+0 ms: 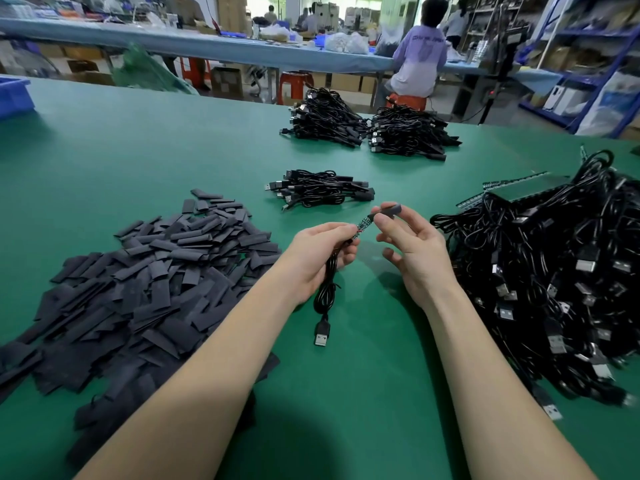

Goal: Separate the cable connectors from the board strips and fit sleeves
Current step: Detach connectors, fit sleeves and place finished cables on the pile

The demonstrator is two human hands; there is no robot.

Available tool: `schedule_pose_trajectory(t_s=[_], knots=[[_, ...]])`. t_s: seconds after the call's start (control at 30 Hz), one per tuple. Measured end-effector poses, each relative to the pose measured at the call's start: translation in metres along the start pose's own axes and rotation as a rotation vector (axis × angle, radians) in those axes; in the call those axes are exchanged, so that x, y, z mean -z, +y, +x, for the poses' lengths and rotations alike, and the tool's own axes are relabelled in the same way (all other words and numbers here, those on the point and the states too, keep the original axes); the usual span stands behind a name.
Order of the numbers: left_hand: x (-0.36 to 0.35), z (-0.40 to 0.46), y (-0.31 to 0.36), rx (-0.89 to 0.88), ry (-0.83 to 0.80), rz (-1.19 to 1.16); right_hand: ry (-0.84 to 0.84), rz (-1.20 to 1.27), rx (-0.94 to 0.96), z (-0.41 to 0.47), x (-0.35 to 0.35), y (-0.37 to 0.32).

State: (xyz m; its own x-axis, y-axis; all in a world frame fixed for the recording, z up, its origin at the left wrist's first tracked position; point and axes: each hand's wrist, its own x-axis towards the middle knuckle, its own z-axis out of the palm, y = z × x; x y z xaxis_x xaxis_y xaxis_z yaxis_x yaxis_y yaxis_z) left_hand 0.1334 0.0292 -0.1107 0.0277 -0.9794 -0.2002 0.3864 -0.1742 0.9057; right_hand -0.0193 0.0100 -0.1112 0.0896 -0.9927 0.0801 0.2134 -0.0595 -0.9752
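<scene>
Nearest the camera, two bare forearms reach over the green desk (pixel 104 140). The left hand (pixel 320 251) grips a black cable (pixel 327 289) near its small green circuit board (pixel 363 224), fingers curled round the wire; the cable's coiled length hangs below the palm and its USB plug (pixel 322 336) lies on the desk. The right hand (pixel 412 247) pinches a black sleeve (pixel 389 210) between thumb and forefinger, holding it at the far tip of the board; whether the sleeve already covers the board's end is hard to tell. To the left of the arms spreads a broad heap of flat black sleeves (pixel 149 289). To the right rises a large tangle of black USB cables (pixel 554 282), and board strips (pixel 512 185) show at its far edge. Just beyond the hands lies a small bundle of cables (pixel 318 190), and farther back sit two bigger bundles (pixel 370 124) side by side. A blue bin (pixel 14 95) stands at the desk's far left edge. Past the desk, a person in a lilac shirt (pixel 417 60) sits on a red stool (pixel 407 100) at a long blue workbench (pixel 207 46).
</scene>
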Motion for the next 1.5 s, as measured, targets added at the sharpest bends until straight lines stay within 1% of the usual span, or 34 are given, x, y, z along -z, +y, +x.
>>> schedule_pose_trajectory(t_s=[0.13,0.27,0.33,0.47,0.57,0.67,0.73,0.83,0.9,1.0,1.1,1.23,1.5], knots=[[0.004,0.001,0.003,0.021,-0.037,-0.002,-0.087,0.004,-0.033,0.0,0.004,-0.002],[0.011,0.0,0.009,0.043,-0.118,0.001,-0.166,0.022,-0.04,-0.002,0.01,-0.008],[0.013,-0.001,0.01,0.046,-0.142,0.006,-0.183,-0.008,-0.02,-0.003,0.011,-0.009],[0.014,-0.001,0.009,0.055,-0.175,0.007,-0.167,-0.045,0.033,-0.002,0.011,-0.007],[0.016,0.0,0.009,0.053,-0.193,0.003,-0.21,-0.035,0.016,-0.002,0.013,-0.008],[0.019,0.0,0.009,0.024,-0.228,0.056,-0.27,-0.062,-0.02,-0.003,0.012,-0.007],[0.019,0.001,0.009,0.0,-0.239,0.104,-0.262,-0.049,-0.038,-0.002,0.01,-0.005],[0.019,0.002,0.007,-0.069,-0.204,0.169,-0.203,-0.01,-0.066,-0.001,0.008,-0.004],[0.021,0.002,0.006,-0.136,-0.19,0.23,-0.163,0.021,-0.077,0.001,0.01,-0.003],[0.023,0.002,0.005,-0.271,-0.16,0.355,-0.15,0.048,-0.081,0.001,0.013,-0.002],[0.021,0.002,0.003,-0.363,-0.115,0.382,-0.131,0.06,-0.088,0.002,0.013,-0.001],[0.02,0.005,-0.001,-0.426,-0.106,0.456,-0.129,0.069,-0.104,0.003,0.013,-0.002],[0.023,0.006,-0.003,-0.46,-0.132,0.469,-0.183,0.042,-0.125,0.002,0.01,-0.001]])
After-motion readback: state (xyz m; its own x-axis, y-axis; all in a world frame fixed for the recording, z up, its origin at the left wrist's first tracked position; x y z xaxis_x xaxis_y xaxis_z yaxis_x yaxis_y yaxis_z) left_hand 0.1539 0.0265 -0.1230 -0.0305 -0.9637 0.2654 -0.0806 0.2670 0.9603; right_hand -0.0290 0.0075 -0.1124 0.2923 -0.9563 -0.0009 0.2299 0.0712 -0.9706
